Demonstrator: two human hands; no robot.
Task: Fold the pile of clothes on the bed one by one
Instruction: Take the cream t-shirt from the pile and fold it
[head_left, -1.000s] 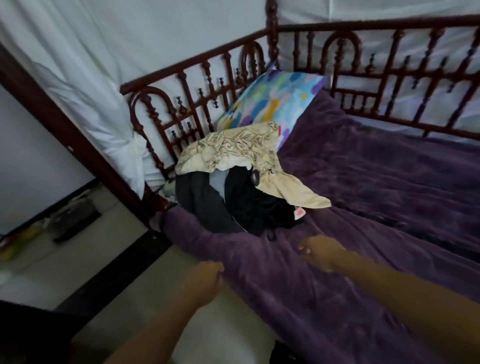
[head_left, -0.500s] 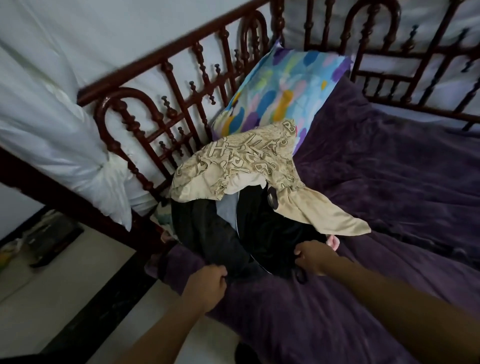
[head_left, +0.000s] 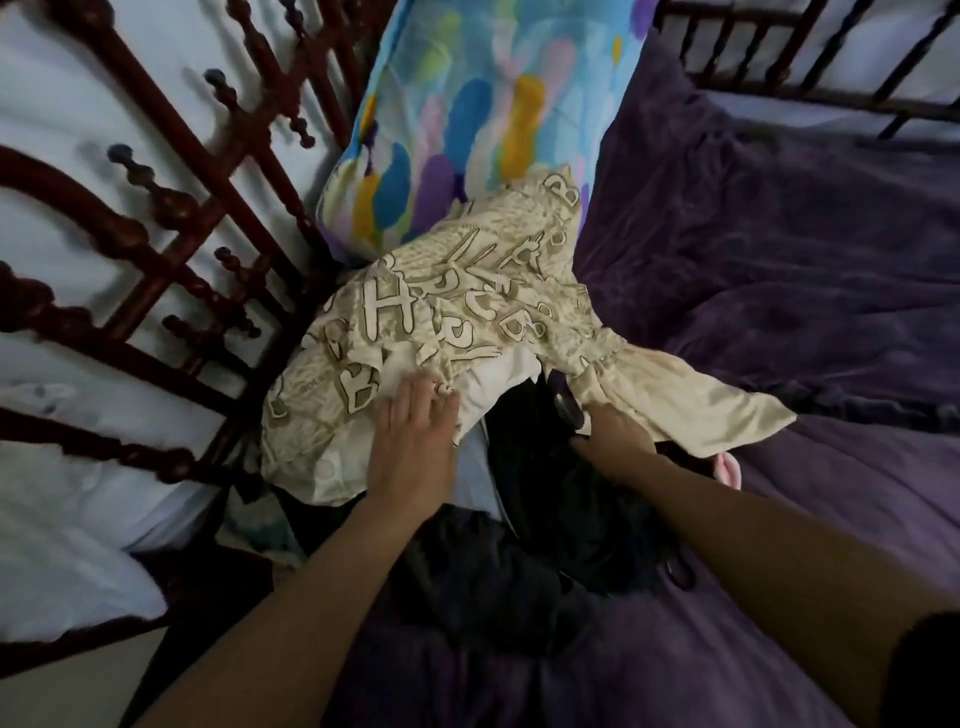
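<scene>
Moved since earlier: both hands were brought up from the near edge of the pile (head_left: 519, 467) onto its top, and the view was drawn in closer.
Left hand: the left hand (head_left: 415, 441) was laid flat at the centre of the frame, fingers straight, on the lower edge of the cream garment (head_left: 441, 312).
Right hand: the right hand (head_left: 618, 441) was pushed in just right of centre, under the garment's plain flap. Its fingers were hidden by the cloth, so a grip could not be confirmed.
Task's thing: the cream garment (printed with large letters) was draped over the dark clothes (head_left: 545, 545) at mid-frame, its far end resting against the pillow (head_left: 467, 104) at the top.
Surroundings: the purple blanket (head_left: 779, 260) was spread across the right, the bed rail (head_left: 156, 218) stood at the left, and a pink item (head_left: 727, 465) showed beside the flap.
Step in hand: the first garment was judged to be in the course of selection, with nothing yet folded.
Next move: both edges would need to be grasped firmly. The garment would then be lifted free of the dark clothes and spread flat on the open blanket.
</scene>
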